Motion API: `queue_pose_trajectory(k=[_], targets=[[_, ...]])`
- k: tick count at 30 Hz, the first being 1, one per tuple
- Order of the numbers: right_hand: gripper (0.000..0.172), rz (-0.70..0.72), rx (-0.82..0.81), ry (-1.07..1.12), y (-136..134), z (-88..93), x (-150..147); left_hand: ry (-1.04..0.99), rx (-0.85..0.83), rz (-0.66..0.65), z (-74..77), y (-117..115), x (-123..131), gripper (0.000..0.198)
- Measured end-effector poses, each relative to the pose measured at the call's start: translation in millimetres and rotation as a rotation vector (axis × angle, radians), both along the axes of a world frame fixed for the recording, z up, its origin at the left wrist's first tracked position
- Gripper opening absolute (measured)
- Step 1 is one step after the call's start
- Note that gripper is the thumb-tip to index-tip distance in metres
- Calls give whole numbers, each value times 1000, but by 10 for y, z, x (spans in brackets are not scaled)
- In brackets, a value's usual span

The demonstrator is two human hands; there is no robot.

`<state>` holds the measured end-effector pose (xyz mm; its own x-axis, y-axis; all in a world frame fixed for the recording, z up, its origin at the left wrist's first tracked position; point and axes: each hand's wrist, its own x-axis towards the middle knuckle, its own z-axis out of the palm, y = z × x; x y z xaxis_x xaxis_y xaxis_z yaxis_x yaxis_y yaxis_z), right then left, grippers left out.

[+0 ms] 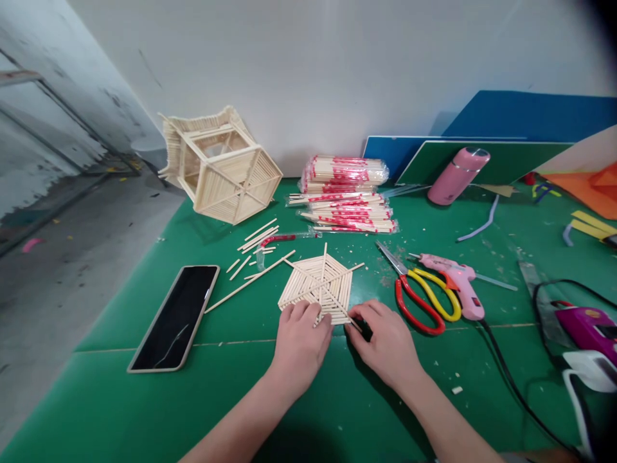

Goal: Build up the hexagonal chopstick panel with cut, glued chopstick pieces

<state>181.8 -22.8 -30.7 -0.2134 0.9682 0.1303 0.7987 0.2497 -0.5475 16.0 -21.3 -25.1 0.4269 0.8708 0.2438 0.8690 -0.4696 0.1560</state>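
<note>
Panel of wooden sticks (321, 283), hexagonal, flat just ahead of and between the separated hands: left hand (301, 341) curled over its near edge, grip unclear; right hand (385, 337) pinching one spoke tip (355, 325). Seemingly mostly filled; short cut sticks (260, 239) loose, unplaced, beyond the left hand.

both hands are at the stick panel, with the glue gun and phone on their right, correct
Not quite: the head view shows the phone left of the left hand and right hand. Both are at the stick panel, with the glue gun on their right.
</note>
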Motion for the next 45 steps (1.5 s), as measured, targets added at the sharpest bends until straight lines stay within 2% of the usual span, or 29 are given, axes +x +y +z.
queue_pose_trajectory(k=[10,25,38,45], targets=[[11,25,4,-17,10,4,-10,45,-12,-14,-43,6,-15,13],[11,18,-40,17,23,-22,-14,22,77,2,-163,23,-30,11],[11,14,-42,19,38,-6,-19,6,54,-1,-171,43,-31,11],[10,-14,-56,17,13,14,-26,0,30,-27,-87,54,-44,11]])
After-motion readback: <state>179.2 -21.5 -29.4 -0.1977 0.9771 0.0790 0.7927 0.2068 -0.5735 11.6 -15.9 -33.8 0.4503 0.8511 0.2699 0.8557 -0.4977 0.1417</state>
